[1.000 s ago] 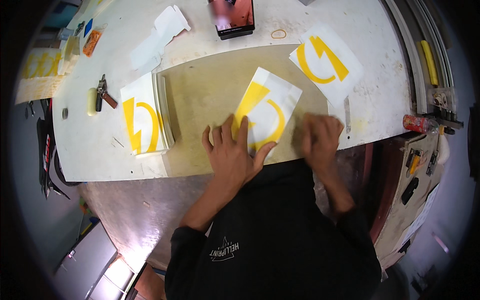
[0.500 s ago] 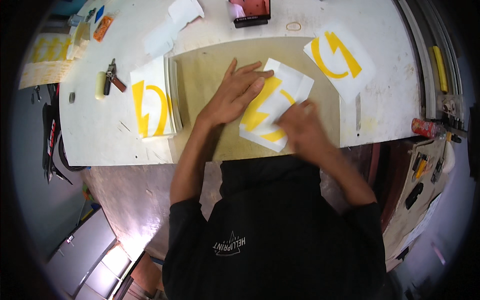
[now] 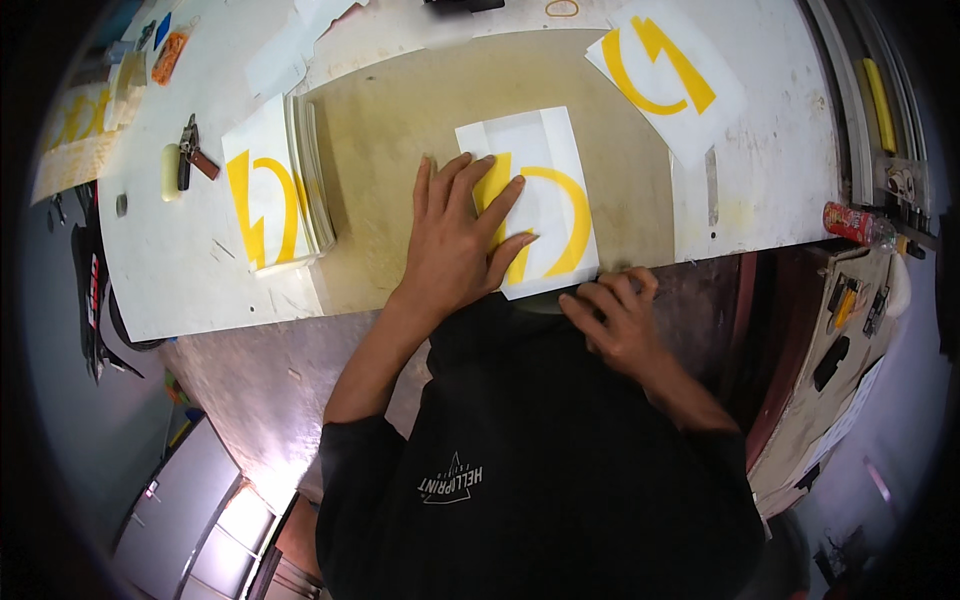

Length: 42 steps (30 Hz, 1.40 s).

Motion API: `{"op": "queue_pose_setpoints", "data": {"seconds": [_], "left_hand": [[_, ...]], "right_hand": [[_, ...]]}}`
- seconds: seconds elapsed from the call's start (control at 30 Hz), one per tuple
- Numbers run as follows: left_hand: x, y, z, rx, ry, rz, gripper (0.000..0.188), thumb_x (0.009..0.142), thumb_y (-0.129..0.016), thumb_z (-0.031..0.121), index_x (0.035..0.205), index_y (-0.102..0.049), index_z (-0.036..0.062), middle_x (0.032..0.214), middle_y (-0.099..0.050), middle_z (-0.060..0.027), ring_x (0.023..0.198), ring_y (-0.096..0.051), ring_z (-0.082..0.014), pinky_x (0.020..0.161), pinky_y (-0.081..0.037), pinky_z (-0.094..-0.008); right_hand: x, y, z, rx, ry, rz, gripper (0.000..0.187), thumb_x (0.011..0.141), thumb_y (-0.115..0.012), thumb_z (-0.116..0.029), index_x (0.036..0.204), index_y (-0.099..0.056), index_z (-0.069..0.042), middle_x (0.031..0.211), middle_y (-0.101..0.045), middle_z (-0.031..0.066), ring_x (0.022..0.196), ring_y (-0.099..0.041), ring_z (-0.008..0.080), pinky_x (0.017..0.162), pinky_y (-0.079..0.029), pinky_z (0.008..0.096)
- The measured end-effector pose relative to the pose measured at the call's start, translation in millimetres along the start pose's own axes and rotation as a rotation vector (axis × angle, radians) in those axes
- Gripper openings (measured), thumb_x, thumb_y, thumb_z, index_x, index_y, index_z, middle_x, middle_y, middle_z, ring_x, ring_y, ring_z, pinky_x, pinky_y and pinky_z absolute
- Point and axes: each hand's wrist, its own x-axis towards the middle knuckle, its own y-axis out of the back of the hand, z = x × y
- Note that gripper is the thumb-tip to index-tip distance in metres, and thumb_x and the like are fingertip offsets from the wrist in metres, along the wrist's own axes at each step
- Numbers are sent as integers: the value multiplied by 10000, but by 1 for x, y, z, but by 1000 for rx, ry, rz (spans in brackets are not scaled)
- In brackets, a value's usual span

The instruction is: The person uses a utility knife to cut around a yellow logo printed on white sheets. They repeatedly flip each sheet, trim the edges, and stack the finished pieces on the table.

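Note:
A white sheet with a yellow lightning-bolt and curved-stroke design lies on the tan mat in front of me. My left hand rests on its left side with fingers spread, covering part of the bolt. My right hand is at the table's front edge, just below the sheet's lower right corner. Its fingers are curled inward, and whatever may be in them is hidden. To the left is a stack of similar sheets. Another printed sheet lies at the upper right.
Pliers and a pale yellow cylinder lie left of the stack. An orange packet is farther back. A red-labelled bottle lies at the right edge, near long rails. A rubber band sits at the back.
The sheet has turned from a slant to nearly upright. My left hand has come down and spread over its left side. My right hand has moved off it to the table's front edge.

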Motion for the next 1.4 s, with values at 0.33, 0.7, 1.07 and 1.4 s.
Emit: {"op": "queue_pose_setpoints", "data": {"seconds": [0.33, 0.7, 1.07, 1.4], "left_hand": [[4, 2, -13, -109, -27, -87, 564, 876, -810, 385, 1382, -684, 170, 1524, -503, -191, 1453, -448, -387, 1250, -194, -653], [-6, 3, 7, -213, -147, -4, 635, 810, -867, 390, 1352, -686, 114, 1389, -610, -169, 1291, -564, -378, 1188, -322, -604], [-18, 74, -35, -1243, 324, 888, 183, 1037, -638, 17, 1219, -649, 25, 1023, -667, -22, 888, -596, -69, 807, -507, -241], [-68, 145, -94, 89, 343, 257, 216, 886, -685, -51, 1068, -764, 35, 1065, -692, -136, 1073, -639, -298, 999, -452, -398]], "right_hand": [[63, -1, 24, 192, -98, 26, 467, 783, -783, -38, 1237, -734, -136, 1004, -607, 54, 975, -605, 240, 966, -369, 491], [-11, 26, 76, -32, -564, 242, 441, 875, -751, -2, 1305, -708, -84, 1143, -652, 120, 1091, -619, 279, 1030, -382, 447], [79, 26, 130, -228, -419, 346, 377, 931, -752, -145, 1288, -700, -34, 1330, -667, 171, 1234, -614, 314, 1153, -331, 519], [78, 25, 147, -114, -521, 531, 132, 968, -659, -45, 1095, -686, -20, 1150, -746, 141, 1111, -687, 331, 1130, -364, 587]]}}
